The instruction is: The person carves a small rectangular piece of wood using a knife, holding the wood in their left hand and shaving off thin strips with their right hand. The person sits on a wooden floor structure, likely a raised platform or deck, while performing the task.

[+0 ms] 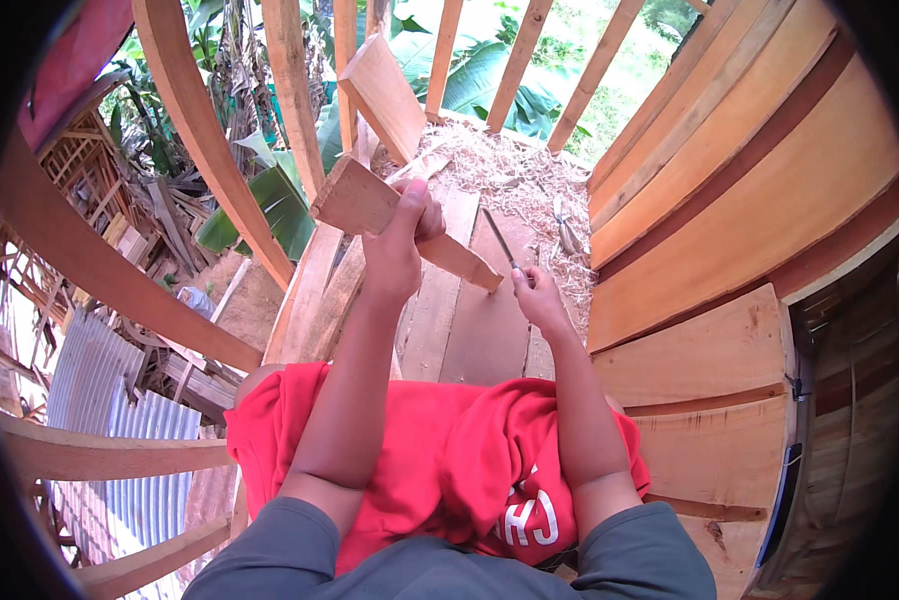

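Observation:
My left hand (400,240) is wrapped round a piece of pale wood (355,200), thumb on top. The piece is broad at its left end and tapers toward its lower right tip, close to my right hand (540,298). That hand is closed on the near end of a slim, dark, straight tool (498,236), which points up and away; whether it is a file or a knife I cannot tell. Tool and wood are apart. A red cloth (420,450) with white lettering covers my lap.
Wood shavings (500,165) cover the far end of the plank floor (435,300). A thick board (385,100) leans ahead, near upright wooden slats (290,90). Plank walling (700,350) closes the right side. Beyond the left slats lie corrugated metal sheets (150,420) and scrap timber.

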{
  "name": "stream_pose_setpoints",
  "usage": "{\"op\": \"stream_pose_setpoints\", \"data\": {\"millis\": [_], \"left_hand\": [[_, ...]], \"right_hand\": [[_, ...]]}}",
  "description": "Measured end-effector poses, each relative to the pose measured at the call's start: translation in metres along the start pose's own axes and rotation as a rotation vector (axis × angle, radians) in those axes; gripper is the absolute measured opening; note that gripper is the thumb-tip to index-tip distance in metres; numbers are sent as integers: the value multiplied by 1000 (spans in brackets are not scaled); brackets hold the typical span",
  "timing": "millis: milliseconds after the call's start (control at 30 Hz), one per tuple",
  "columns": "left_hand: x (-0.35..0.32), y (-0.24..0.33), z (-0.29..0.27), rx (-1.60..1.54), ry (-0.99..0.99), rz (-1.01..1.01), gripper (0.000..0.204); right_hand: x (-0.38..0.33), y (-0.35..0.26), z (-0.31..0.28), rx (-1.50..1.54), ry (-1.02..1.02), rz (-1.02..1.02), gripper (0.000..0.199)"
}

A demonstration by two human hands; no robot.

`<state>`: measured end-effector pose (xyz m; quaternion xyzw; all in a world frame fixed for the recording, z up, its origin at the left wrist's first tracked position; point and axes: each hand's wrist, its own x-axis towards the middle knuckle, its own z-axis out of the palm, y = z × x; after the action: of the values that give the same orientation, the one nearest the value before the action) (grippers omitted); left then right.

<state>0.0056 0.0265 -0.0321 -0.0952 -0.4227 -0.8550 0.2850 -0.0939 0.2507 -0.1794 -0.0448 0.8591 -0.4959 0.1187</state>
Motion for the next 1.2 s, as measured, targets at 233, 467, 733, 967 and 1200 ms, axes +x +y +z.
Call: {"op": "stream_pose_setpoints", "data": {"millis": [233,467,733,967,1200], "left_hand": [[7,-5,-8,-53,62,17,31],[12,-10,-6,-37,155,71,26],[18,-17,15,28,66,17,38],[19,-6,-11,-4,118,18,36],[20,-6,-1,-39,92,-6,35]], "right_hand": [[5,-2,33,-102,-236,159,44],[8,-22,45,-1,-264,333,67],[26,88,28,-374,-94,136,63],[-269,-71,-75,-490,456,318,37],[-677,122,-10,-610,328,1334,41]]}}
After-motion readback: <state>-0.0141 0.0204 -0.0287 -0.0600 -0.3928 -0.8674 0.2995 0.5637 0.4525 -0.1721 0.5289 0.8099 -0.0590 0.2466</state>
